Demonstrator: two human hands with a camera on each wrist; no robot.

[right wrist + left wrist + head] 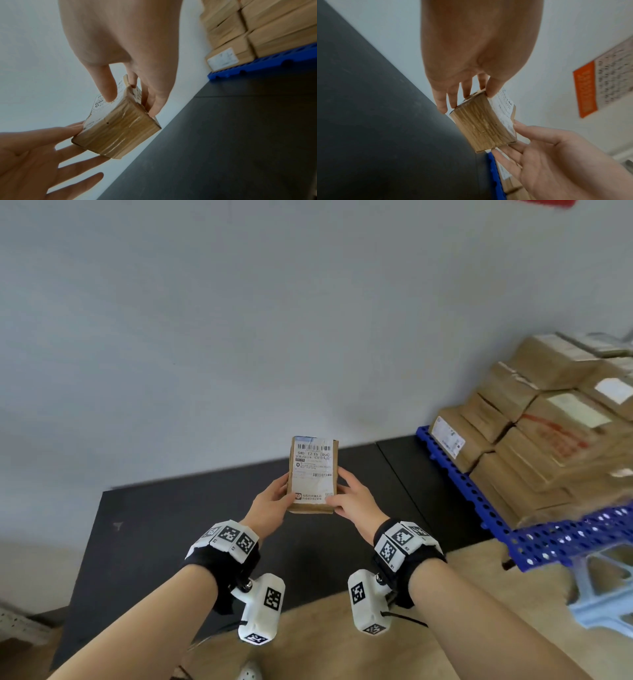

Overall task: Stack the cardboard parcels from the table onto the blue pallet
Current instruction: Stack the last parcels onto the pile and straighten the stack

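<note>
A small cardboard parcel [313, 474] with a white shipping label on top is held in the air over the black table [164, 542]. My left hand [274, 501] pinches its left near edge, thumb on the label and fingers underneath. My right hand [349, 498] pinches the right near edge the same way. The left wrist view shows the left hand [467, 93] on the taped parcel [482, 128]; the right wrist view shows the right hand [132, 105] on the parcel [120, 132]. The blue pallet [459, 477] lies to the right.
Several cardboard parcels [548, 440] are stacked in layers on the pallet, up against the white wall. A light-blue plastic stool [603, 594] stands under the pallet's near corner. An orange-and-white poster [585, 89] hangs on the wall. Brown floor [325, 628] lies below my arms.
</note>
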